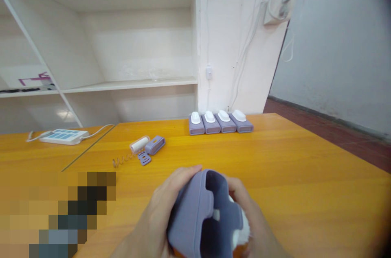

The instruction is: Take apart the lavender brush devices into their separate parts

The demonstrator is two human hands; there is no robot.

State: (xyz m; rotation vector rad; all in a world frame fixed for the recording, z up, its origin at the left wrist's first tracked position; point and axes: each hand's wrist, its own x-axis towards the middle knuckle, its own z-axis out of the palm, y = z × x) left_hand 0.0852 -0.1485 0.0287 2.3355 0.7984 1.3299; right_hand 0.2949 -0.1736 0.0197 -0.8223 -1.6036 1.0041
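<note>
A purple-grey plastic casing [189, 213] is held low in front of me between both hands. It is hollow, with its notched opening facing up and toward me. My left hand [160, 209] wraps around its left side, thumb along the upper edge. My right hand [250, 207] grips the right side, its fingers partly hidden behind the casing. A white piece with a bristly edge [243, 231] shows between the casing and my right palm; how it is attached I cannot tell. Deep inside the opening is a small pale tab [216, 214].
Further back lie a coiled spring [124, 159], a flat purple plate [144, 158], a small purple housing [155, 145] and a white cylinder [140, 144]. Several purple blocks with white tops [213, 123] line the table's far edge. A white power strip [64, 136] sits left.
</note>
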